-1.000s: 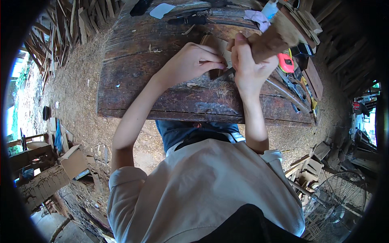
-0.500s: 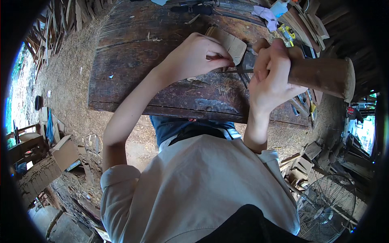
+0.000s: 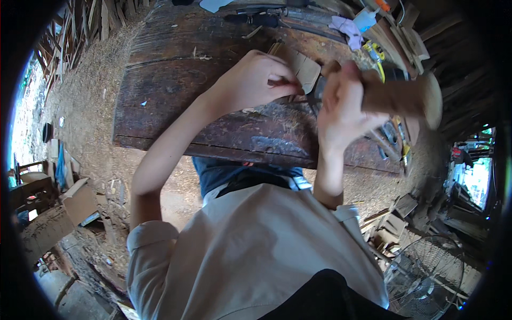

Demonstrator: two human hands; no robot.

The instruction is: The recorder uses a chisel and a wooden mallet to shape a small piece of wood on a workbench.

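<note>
My right hand point(image 3: 341, 109) is closed round a thick brown wooden mallet point(image 3: 400, 98), held above the right part of the workbench. Motion blurs the mallet's broad, round end. Thumb and fingertips meet in a pinch on my left hand point(image 3: 256, 80), low over the bench; whatever lies between them is too small or hidden to name. Just beyond those fingertips is a pale flat piece of wood point(image 3: 308, 72) with rounded corners, partly covered by the hand. Dark thin metal tools point(image 3: 313, 106) lie between my two hands, mostly hidden.
The worn dark workbench point(image 3: 165, 96) carries wood chips and shavings. Along its far edge lie long tools point(image 3: 312, 29), a pale cloth point(image 3: 348, 29) and a yellow tape measure point(image 3: 375, 52). More hand tools point(image 3: 392, 136) sit at the right. A caged fan point(image 3: 424, 277) stands lower right.
My right hand and the mallet have shifted left, closer to my left hand. The left hand keeps its pinch. The whole view has shifted slightly.
</note>
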